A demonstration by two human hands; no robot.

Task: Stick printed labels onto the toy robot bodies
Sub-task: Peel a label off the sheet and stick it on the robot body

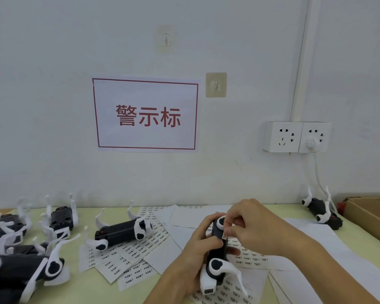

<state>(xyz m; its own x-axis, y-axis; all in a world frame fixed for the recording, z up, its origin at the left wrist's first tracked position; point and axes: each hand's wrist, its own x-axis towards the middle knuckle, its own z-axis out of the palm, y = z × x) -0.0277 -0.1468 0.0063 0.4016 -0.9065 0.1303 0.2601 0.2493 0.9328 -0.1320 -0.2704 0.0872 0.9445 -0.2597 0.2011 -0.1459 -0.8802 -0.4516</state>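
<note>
Left hand (203, 240) wraps around a black toy robot body (217, 244) with white legs, held just above the worktop (79, 279) at lower centre — fingers curled round its left side, a firm grip. Right hand (248, 227) comes in from the right, thumb and fingertips pinched together on a small printed label (224, 235) at the body's upper right edge; the label touches the black shell.

Under the hands lie label sheets (138, 249), white paper printed with rows of small text, fanned and overlapping across the middle of the worktop. Some sheets at the right are blank side up.

Another robot body (121, 232) lies on its side on the sheets, left of the hands and apart from them. Further left, a cluster of robot bodies (22, 249), legs up, some overlapping; the nearest ones are blurred. One more robot (321, 210) lies at the far right by the wall, beside a cardboard box (371, 213) at the frame edge.

On the wall: a white sign (145, 115) with red border and red characters, two adhesive hooks (215, 85) above and to its right, and a double socket (296, 137) with a white plug and cable hanging down toward the far-right robot.
</note>
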